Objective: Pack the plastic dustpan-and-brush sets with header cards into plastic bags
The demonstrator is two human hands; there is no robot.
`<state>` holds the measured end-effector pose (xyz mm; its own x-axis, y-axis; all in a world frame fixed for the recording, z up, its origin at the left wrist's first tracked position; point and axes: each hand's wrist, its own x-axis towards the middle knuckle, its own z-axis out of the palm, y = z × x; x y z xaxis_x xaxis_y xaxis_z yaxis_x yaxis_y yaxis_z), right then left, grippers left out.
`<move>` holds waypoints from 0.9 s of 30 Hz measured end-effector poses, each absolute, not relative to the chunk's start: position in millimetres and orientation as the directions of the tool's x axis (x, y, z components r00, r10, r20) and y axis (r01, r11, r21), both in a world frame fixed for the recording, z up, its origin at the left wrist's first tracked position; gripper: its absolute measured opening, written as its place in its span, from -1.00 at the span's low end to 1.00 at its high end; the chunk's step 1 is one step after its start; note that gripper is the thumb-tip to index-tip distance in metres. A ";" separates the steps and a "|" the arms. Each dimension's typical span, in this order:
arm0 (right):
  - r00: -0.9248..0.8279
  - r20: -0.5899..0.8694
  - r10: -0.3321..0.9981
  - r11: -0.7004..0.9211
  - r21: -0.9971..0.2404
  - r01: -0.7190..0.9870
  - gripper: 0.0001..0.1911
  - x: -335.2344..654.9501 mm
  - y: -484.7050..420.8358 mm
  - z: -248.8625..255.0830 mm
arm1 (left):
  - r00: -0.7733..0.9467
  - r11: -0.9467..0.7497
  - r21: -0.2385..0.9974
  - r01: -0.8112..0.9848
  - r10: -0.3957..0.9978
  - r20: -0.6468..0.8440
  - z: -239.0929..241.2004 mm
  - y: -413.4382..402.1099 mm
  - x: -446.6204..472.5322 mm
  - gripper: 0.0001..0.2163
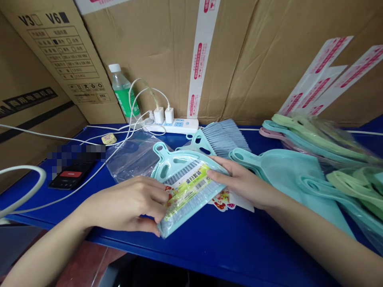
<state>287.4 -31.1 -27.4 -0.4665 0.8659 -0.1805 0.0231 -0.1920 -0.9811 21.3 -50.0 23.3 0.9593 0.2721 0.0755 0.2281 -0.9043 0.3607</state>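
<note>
Between both hands is a light-blue dustpan and brush set [179, 207] in clear plastic, with a yellow-green label [191, 181] across its bristles. My left hand [136, 205] grips its lower left corner, thumb beneath and fingers on top. At the upper right edge my right hand [231, 177] holds it, thumb on the label and the other fingers mostly hidden behind. The set is tilted, its handle end pointing to the far left. Behind it lies a loose hand brush [224, 137] with grey-blue bristles. A printed card [223, 201] shows partly under the set.
Light-blue dustpans [290, 163] lie to the right, beside wrapped green, blue and pink sets [317, 133]. At the back are a power strip [182, 125] with chargers and a bottle [125, 93]. A phone [70, 173] and cables lie left. Cardboard boxes [155, 52] wall the blue table.
</note>
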 end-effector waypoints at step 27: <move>-0.460 -0.218 0.861 -0.345 -0.914 -0.212 -0.62 286.6 -33.1 -26.2 | 0.914 -0.955 -0.184 0.234 0.151 0.377 3.6 -46.1 30.1 -0.67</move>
<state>286.6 -33.1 -26.2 -0.4598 0.8608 -0.2183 -0.2125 -0.3453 -0.9141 30.1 -46.1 3.6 0.9137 0.1514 0.3772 0.2340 -0.9547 -0.1836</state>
